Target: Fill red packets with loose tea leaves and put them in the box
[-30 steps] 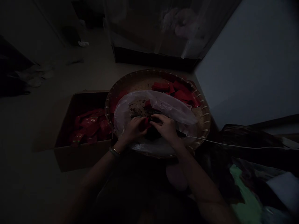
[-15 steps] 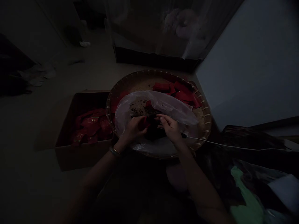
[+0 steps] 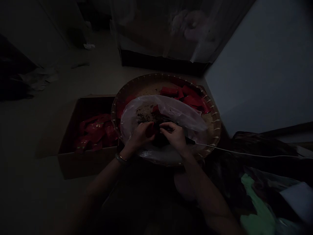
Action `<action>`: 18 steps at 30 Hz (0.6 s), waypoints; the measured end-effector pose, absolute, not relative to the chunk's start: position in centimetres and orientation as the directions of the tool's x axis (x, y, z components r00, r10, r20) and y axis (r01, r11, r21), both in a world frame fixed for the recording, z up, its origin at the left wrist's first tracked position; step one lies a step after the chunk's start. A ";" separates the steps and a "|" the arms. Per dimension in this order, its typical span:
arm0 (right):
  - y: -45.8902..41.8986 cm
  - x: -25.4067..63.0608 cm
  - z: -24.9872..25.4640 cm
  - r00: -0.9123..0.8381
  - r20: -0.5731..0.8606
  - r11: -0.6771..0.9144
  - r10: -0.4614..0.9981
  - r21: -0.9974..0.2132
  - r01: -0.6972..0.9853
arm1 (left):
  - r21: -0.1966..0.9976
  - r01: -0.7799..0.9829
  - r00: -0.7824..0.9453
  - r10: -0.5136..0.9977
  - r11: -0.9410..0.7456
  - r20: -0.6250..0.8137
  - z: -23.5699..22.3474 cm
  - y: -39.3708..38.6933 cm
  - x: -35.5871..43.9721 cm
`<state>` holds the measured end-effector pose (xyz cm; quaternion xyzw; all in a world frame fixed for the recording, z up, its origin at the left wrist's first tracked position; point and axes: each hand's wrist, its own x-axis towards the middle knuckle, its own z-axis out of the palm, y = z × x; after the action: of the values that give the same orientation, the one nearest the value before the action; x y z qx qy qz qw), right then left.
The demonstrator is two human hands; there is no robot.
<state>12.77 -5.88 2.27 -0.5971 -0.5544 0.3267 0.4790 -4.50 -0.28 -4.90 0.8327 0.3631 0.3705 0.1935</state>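
Note:
In the dim head view, my left hand is closed around a small red packet at the middle of a round woven tray. My right hand is pinched right beside the packet's opening; whatever lies between its fingertips is too dark to make out. Under both hands is a crumpled clear plastic bag, with dark loose leaf-like bits scattered on it. Another red piece stands just beyond my fingers. A dark object with a handle lies below my right hand, a white cable running from it.
Several red packets lie along the tray's far right side. On the left stands an open cardboard box with red packets inside. The white cable stretches right, past a heap with green cloth. A pale wall rises at right.
My right hand has moved a little left to the red packet, and its spread fingers have closed into a pinch. My left hand keeps its hold, almost still.

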 end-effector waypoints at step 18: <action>-5.9 12.7 1.2 0.047 0.299 0.210 0.953 -0.766 0.607 | 0.608 0.464 0.502 0.757 -0.644 0.419 -4.6 -0.3 -4.5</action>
<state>12.70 -5.89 1.22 -0.5928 -0.6582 0.2086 0.4147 -4.54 -0.35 -4.58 0.8397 0.3634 0.3419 0.2141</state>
